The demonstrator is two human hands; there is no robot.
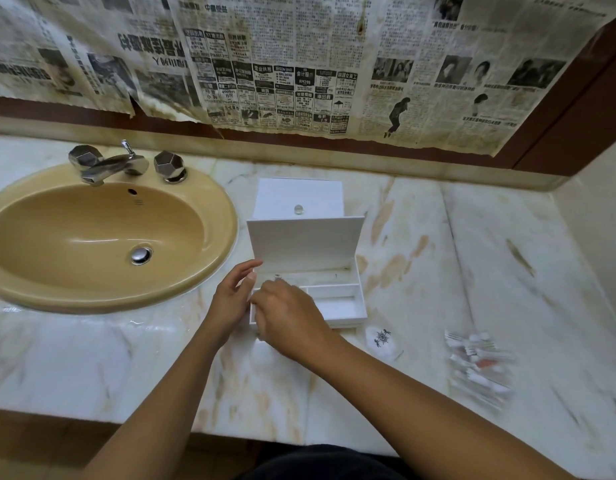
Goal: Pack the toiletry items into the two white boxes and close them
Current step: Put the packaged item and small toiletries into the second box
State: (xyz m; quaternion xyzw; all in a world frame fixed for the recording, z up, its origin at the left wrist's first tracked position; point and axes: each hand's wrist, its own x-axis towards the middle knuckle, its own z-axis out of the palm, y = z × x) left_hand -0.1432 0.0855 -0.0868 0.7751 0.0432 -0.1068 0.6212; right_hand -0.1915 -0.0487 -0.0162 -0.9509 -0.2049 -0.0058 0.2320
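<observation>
A white box (pixel 344 308) with inner compartments stands open on the marble counter, its lid (pixel 304 242) raised upright. Behind it is a second white box (pixel 299 195), closed, with a small clear knob. My left hand (pixel 232 296) rests against the open box's left side, fingers relaxed and straight. My right hand (pixel 289 315) reaches over the box's left compartment with fingers curled down; whatever they hold is hidden. A round white packet with a dark emblem (pixel 381 341) lies just right of the box. A blurred pile of cotton swabs and small packets (pixel 478 362) lies further right.
A tan oval sink (pixel 102 244) with a chrome faucet (pixel 105 164) fills the counter's left. Newspaper sheets cover the wall behind. A side wall closes off the counter at the far right. The counter's front edge (pixel 230 427) runs below my forearms.
</observation>
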